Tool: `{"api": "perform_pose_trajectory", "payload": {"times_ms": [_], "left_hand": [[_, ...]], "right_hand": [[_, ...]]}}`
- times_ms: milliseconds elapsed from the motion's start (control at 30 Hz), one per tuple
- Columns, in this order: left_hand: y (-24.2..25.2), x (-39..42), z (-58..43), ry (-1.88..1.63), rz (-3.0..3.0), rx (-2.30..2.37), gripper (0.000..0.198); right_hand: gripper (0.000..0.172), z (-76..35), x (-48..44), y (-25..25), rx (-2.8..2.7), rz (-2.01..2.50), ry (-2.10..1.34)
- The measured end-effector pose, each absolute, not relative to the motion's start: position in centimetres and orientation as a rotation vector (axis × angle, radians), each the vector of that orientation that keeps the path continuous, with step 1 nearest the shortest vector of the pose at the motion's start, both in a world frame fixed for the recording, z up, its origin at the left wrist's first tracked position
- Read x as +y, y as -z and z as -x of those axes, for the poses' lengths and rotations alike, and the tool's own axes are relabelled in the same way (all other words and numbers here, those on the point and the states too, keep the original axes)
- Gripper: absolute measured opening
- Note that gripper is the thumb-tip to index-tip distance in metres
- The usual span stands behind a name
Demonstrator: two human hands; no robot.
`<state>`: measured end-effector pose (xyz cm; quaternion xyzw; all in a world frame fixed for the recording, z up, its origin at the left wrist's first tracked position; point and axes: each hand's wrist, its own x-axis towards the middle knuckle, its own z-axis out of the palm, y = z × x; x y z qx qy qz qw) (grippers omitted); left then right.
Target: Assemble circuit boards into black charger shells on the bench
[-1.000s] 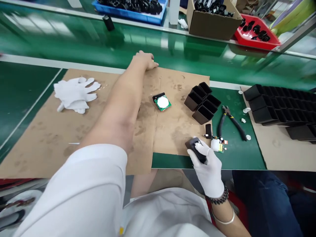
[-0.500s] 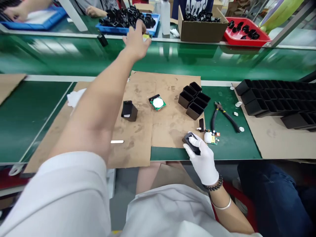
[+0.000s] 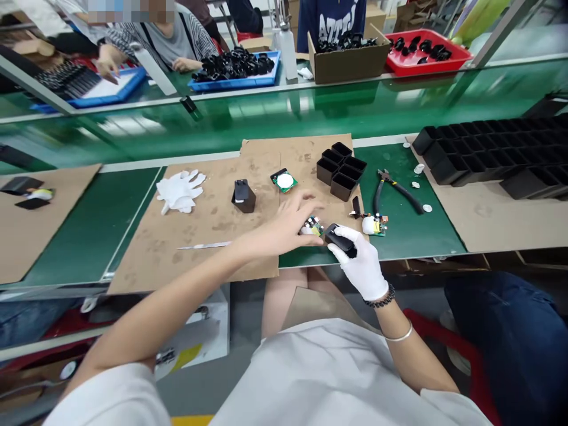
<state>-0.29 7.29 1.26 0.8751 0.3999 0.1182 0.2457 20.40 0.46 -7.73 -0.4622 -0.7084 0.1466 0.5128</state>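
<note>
My left hand (image 3: 295, 222), bare, grips a small circuit board (image 3: 313, 226) with a yellow part between thumb and fingers. Right beside it, my right hand (image 3: 361, 266), in a white glove, is closed around a black plastic case (image 3: 341, 239). The board is close to the case's left end; whether they touch is unclear. Another circuit board with a white round top (image 3: 285, 181) lies on the cardboard (image 3: 261, 236). To its left stands a black case with a lid piece (image 3: 244, 196). A further board with a white part (image 3: 375, 225) lies just beyond my right hand.
Several open black cases (image 3: 341, 171) stand grouped on the cardboard, with cutting pliers (image 3: 394, 188) to their right. A white glove (image 3: 180, 190) and a thin metal strip (image 3: 204, 245) lie left. Rows of black cases (image 3: 488, 148) fill the far right. Across the green conveyor (image 3: 248, 118), co-workers sit.
My left hand has come back from the blue tray beyond the conveyor to beside my right hand, bringing the circuit board. My right hand keeps hold of the black case. The view has shifted.
</note>
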Motion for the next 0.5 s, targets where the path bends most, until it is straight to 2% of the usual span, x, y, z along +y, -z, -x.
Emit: {"api": "perform_pose_trajectory", "payload": {"times_ms": [67, 200, 300, 433, 500], "left_hand": [[-1.3, 6.6, -0.1, -0.432, -2.431, 0.939, 0.066], [-1.9, 6.6, -1.4, -0.377, -2.545, 0.744, 0.035], [-2.0, 6.6, -2.2, -0.362, -2.573, 0.672, 0.015], [-1.9, 6.0, -2.5, -0.429, -2.571, 0.631, 0.021], [-2.0, 5.8, -2.5, -0.442, -2.592, 0.661, 0.018]], "right_hand": [[0.045, -20.5, 0.2, 7.8, -1.717, 1.111, -0.382], [0.068, -20.9, 0.0, 8.0, -1.767, 1.158, -0.503], [0.072, -21.0, 0.2, 8.0, -1.764, 1.209, -0.606], [0.076, -21.0, 0.4, 7.6, -1.741, 1.234, -0.721], [0.076, -21.0, 0.3, 7.5, -1.747, 1.237, -0.745]]}}
